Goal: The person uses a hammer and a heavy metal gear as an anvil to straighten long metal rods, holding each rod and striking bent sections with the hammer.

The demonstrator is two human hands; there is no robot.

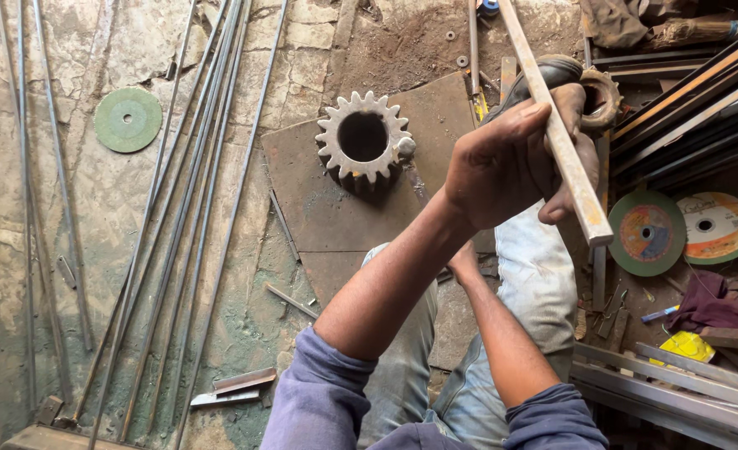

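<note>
Square steel bar (557,133) runs diagonally from top centre to right of centre, held above floor (69,208). Left hand (502,162) at frame centre-right, fingers (573,104) curled tight around bar. Right hand (465,262) mostly hidden beneath left forearm; cannot tell its grip. Toothed gear (363,137) stands on rusty plate (319,208), upper centre. Thin rods (194,192) lie at left. Green disc (128,120) upper left; two cutting discs (648,233) at right.

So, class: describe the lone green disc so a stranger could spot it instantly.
Start at the toothed gear on the rusty plate. Look left past the long rods to the green disc, flat on stone, alone, unlike the discs at right.
</note>
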